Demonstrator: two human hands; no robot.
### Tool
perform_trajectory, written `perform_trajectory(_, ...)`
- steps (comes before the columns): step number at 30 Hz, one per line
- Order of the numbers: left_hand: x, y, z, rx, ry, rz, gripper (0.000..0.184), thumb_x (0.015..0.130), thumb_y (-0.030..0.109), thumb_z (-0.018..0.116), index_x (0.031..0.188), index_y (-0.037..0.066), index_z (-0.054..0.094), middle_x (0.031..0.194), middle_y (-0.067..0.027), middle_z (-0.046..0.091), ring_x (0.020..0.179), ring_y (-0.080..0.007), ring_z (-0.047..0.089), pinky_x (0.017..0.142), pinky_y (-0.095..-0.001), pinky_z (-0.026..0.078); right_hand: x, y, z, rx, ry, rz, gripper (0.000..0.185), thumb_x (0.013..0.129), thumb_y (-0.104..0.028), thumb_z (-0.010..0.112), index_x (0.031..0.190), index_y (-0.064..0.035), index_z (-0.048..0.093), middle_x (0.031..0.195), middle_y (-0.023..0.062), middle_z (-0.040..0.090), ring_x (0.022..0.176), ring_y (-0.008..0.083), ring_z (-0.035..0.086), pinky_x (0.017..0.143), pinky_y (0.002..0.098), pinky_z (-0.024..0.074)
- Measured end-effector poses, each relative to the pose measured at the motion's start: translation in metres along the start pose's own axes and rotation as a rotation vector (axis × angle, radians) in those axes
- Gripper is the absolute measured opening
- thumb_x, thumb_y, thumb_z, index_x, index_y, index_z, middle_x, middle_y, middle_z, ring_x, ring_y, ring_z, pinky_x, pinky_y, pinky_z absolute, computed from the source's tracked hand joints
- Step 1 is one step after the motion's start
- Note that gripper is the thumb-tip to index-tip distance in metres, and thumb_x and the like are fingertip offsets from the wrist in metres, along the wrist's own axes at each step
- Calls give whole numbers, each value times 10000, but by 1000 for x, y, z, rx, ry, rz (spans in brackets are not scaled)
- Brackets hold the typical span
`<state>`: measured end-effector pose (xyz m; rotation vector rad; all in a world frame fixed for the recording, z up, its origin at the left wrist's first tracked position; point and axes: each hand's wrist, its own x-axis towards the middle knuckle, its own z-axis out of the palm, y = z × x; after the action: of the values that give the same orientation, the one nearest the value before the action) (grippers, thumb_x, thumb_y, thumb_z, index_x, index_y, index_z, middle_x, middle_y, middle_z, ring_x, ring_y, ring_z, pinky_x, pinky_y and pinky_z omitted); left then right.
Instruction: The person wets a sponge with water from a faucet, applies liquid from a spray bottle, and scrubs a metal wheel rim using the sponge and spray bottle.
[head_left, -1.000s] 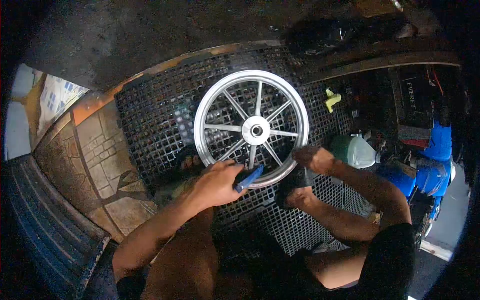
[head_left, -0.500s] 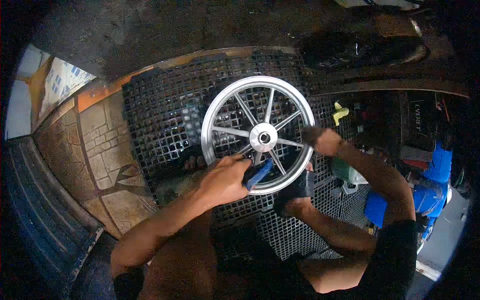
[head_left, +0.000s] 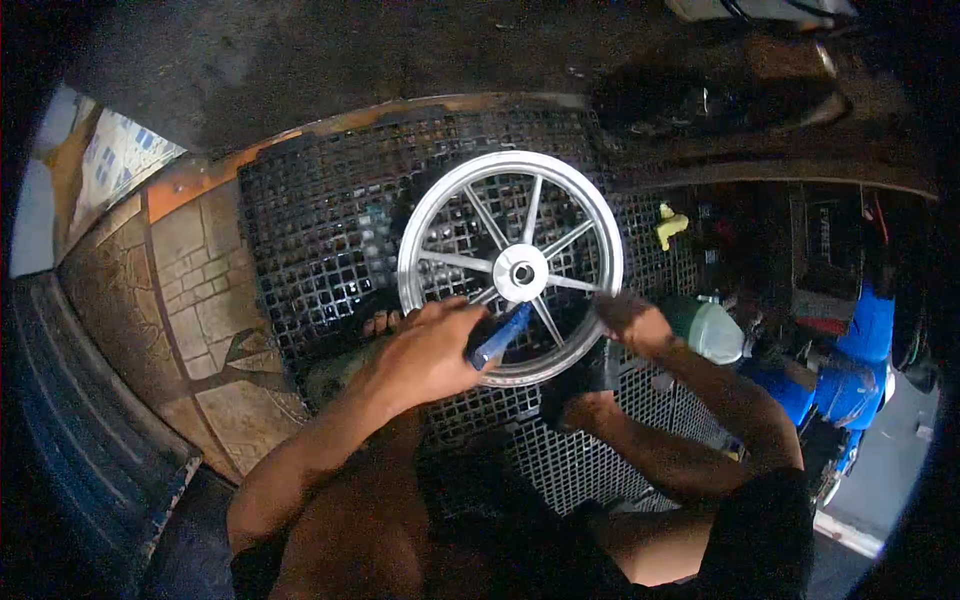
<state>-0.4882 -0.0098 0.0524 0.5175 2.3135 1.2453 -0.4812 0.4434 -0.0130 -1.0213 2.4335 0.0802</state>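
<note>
A silvery spoked wheel (head_left: 522,272) lies face up over a dark grid mat, its hub bore facing me. My left hand (head_left: 432,348), at the wheel's lower left edge, is closed round a blue-and-black brush (head_left: 503,335) that reaches over the lower spokes. On the right rim rests my right hand (head_left: 637,325), its fingers curled around the rim. Those fingertips look dark and somewhat blurred.
A yellow object (head_left: 671,226) lies on the mat (head_left: 320,220) to the wheel's right. Beyond my right hand are a pale green container (head_left: 714,332) and blue plastic parts (head_left: 855,390). Stone-pattern tiles (head_left: 205,300) lie at left. My feet flank the wheel's lower side.
The brush in my left hand has shifted slightly over the lower spokes. My right hand has moved down along the rim since half a second ago. The whole view has tilted and shifted a little.
</note>
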Motion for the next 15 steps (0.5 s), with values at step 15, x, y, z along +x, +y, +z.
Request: perform_trajectory(15, -13, -5, -25, -28, 65, -156, 433, 845, 340, 699, 1116, 16, 607, 1077, -201, 629, 1019, -413, 594, 914, -452, 470, 86, -137, -11, 625, 513, 367, 430, 903, -4, 500, 1329, -33, 544, 1331, 195, 572, 1196, 323, 586, 1008, 392, 474)
